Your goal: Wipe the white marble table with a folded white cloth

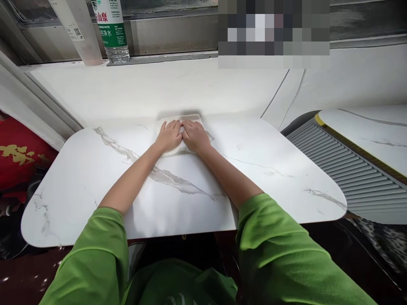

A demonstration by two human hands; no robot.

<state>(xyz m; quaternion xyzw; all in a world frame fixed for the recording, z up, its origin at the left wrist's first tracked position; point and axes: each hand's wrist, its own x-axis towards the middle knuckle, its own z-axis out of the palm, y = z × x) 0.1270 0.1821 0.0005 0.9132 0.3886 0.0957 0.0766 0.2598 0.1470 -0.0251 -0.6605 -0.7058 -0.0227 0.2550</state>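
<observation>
A folded white cloth lies against the back edge of the white marbled table, by the wall. On its left half rests my left hand, palm down with the fingers laid flat. My right hand lies flat on the right half, fingers pointing away from me. The two hands touch or nearly touch at the thumbs and index fingers. Both arms reach forward across the tabletop, and the middle of the cloth is partly covered by the hands.
On the ledge at the back left stand a translucent plastic cup and a water bottle with a green and white label. A red cloth item is at the left. A ribbed grey panel and another tabletop are at the right.
</observation>
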